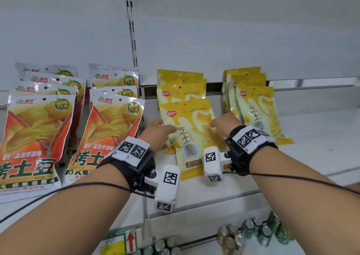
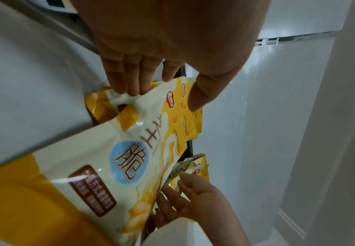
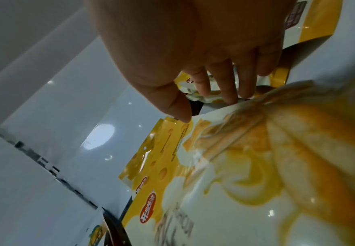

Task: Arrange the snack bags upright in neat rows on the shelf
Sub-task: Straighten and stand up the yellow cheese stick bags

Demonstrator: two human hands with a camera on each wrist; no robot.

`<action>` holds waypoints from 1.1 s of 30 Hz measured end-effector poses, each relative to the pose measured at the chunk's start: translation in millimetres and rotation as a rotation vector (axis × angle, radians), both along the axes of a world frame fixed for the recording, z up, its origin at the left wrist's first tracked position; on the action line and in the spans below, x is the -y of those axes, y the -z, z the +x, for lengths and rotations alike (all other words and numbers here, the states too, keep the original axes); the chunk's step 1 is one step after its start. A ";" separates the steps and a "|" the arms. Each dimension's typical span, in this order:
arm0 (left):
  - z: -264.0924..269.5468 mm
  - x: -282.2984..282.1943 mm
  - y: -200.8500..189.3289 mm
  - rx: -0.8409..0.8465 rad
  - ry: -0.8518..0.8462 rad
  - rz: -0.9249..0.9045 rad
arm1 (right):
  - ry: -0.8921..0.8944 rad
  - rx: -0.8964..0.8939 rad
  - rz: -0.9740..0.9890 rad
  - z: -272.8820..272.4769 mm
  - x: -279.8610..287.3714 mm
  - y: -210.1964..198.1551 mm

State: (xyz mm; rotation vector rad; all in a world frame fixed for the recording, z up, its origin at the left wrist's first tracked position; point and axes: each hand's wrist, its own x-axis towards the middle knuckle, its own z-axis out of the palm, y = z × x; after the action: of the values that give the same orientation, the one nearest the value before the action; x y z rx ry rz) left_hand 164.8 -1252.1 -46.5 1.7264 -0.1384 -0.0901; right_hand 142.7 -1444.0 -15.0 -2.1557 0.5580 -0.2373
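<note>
1. From the head camera, the person stands at the white shelf [image 1: 311, 157] with both arms stretched out. The left hand [image 1: 157, 132] holds the left edge of the front yellow bag [image 1: 191, 137], its thumb lying over the face. The right hand [image 1: 224, 124] is at the right edge of the same bag; its fingers go behind the bag, so I cannot tell here how they lie. Two more yellow bags stand just behind this one. A second yellow row [image 1: 253, 106] is beyond the right hand's fingers, and the orange potato bags [image 1: 109, 130] stand in two rows beyond the left hand's fingers. Below the shelf, green cans [image 1: 263, 233] stand on a lower level.

2. In the left wrist view, the left hand's fingers [image 2: 128, 79] are almost straight and narrow together, behind the bag's edge, and the thumb [image 2: 201, 96] presses the front. The right hand [image 2: 195, 199] shows lower down, fingers loosely spread at the other edge.

3. In the right wrist view, the right hand's fingers [image 3: 227, 86] reach down, slightly apart, behind the bag's edge, and the thumb [image 3: 176, 106] touches its top corner.

4. To do this step well, I think both hands should push evenly, so the bag stays upright and square against the one behind.
</note>
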 end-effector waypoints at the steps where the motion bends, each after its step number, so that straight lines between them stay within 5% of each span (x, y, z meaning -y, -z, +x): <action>1: 1.7 4.3 1.1 -0.015 -0.016 0.002 | -0.017 0.016 0.019 2.1 4.5 3.1; 8: 15.8 28.3 -18.2 0.099 -0.338 -0.022 | -0.155 0.233 0.268 26.4 34.3 -0.4; 13: 14.5 52.3 -41.7 0.100 -0.465 0.173 | -0.327 0.325 0.393 36.9 55.2 -10.7; 19: 15.0 68.1 -33.9 0.032 -0.531 -0.401 | -0.448 0.400 0.713 56.1 78.8 -2.0; 25: 11.4 71.1 -28.1 0.051 -0.634 -0.397 | -0.662 0.279 0.825 60.5 84.9 17.7; 33: 13.9 70.4 -6.4 0.004 -0.344 -0.415 | -0.551 0.375 0.865 68.4 82.7 22.1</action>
State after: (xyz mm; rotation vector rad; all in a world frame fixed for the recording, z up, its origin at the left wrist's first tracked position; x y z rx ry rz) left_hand 178.7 -1322.5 -40.1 1.3136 0.1308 0.1849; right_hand 211.1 -1526.7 -37.1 -1.2960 -0.1592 -0.0634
